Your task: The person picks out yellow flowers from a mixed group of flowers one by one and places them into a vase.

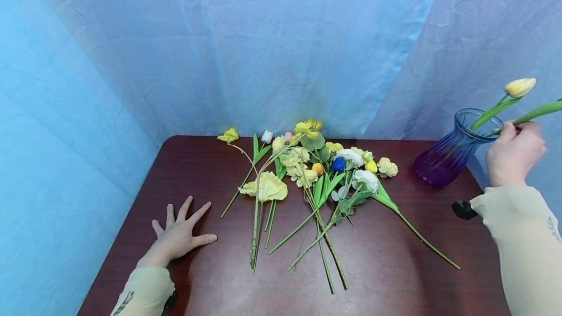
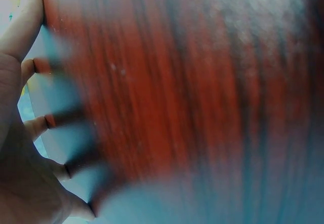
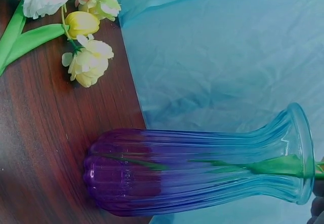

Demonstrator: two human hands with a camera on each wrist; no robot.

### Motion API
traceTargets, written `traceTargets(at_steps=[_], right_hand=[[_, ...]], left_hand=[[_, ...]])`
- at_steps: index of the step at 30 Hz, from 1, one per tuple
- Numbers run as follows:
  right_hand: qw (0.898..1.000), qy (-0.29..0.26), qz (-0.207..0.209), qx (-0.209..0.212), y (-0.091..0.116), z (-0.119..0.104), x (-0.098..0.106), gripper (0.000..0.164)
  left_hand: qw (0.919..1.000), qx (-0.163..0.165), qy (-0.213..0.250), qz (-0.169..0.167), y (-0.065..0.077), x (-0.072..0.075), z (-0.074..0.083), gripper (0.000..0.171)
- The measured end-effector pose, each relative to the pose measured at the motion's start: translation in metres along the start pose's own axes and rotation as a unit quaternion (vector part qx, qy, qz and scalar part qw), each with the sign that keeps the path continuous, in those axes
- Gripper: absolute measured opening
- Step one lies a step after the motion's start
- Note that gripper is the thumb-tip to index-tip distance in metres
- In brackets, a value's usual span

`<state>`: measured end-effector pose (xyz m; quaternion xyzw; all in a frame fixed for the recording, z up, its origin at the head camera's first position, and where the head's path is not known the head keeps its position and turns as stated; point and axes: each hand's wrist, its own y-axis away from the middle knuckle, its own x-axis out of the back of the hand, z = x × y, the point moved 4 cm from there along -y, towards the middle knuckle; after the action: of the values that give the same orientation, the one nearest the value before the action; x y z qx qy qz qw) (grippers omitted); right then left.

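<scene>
My left hand (image 1: 180, 235) rests palm down on the table at the left, fingers spread. Its thumb and fingers (image 2: 23, 24) line the left side of the left wrist view. At the right, my right hand (image 1: 515, 152) pinches a green leafy flower stem (image 1: 542, 111) at the mouth of a ribbed glass vase (image 1: 448, 155), blue above and purple below. The stem's far end runs out of the head view. A pale yellow tulip (image 1: 520, 87) leans out of the vase. Green stems show through the glass vase (image 3: 217, 138) in the right wrist view.
Loose artificial flowers lie across the middle of the dark wooden table (image 1: 395, 267): a blue tulip (image 1: 338, 164), a white flower (image 1: 365, 180), a broad yellow bloom (image 1: 268, 188) and several others. Their stems point toward me. Blue cloth (image 1: 281, 48) hangs behind and beside the table.
</scene>
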<state>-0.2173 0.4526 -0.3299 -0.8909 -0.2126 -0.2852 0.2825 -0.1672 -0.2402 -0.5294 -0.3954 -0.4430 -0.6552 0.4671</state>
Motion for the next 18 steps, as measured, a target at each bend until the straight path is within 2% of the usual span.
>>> traceTargets(at_steps=[3,7,12,15,18], right_hand=[[1.000,0.007,-0.030,0.005,0.001,-0.001,-0.002,0.042],[0.999,0.010,-0.043,0.031,0.002,-0.002,-0.002,0.046],[0.998,0.017,-0.059,0.021,0.004,0.001,-0.001,0.050],[0.999,0.010,-0.033,0.022,0.008,0.004,0.000,0.047],[0.998,0.001,0.018,0.053,0.015,0.006,0.000,0.042]], left_hand=[[1.0000,0.000,-0.002,0.000,0.000,0.000,0.000,0.095],[1.0000,-0.001,0.000,-0.001,0.000,0.000,0.000,0.095],[1.0000,-0.002,0.001,0.000,-0.001,0.000,0.000,0.095],[1.0000,-0.002,0.000,0.001,-0.001,0.000,0.001,0.095],[1.0000,-0.002,-0.002,0.002,-0.001,0.000,0.001,0.095]])
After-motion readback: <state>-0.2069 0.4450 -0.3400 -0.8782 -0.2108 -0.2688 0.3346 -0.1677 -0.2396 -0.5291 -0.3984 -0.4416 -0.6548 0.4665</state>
